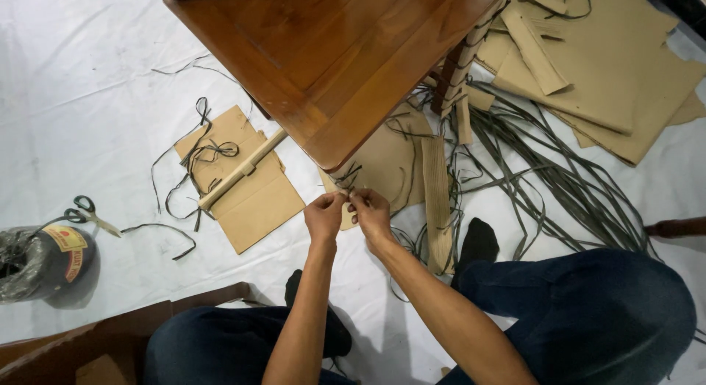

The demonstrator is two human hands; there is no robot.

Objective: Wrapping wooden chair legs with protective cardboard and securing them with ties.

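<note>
Pinching dark cord (347, 177) at the cardboard-wrapped leg (346, 180) of the wooden table (331, 54), the left hand (324, 216) and right hand (371, 212) met fingertip to fingertip — fingers narrow, closed on the cord. At nine o'clock lay scissors (87, 212) beside a plastic-wrapped spool (40, 261); what else the wrap held could not be told. Cardboard sheets (246, 183) sat at ten, more strapping (559, 186) at three — all on a white floor sheet (81, 98).
</note>
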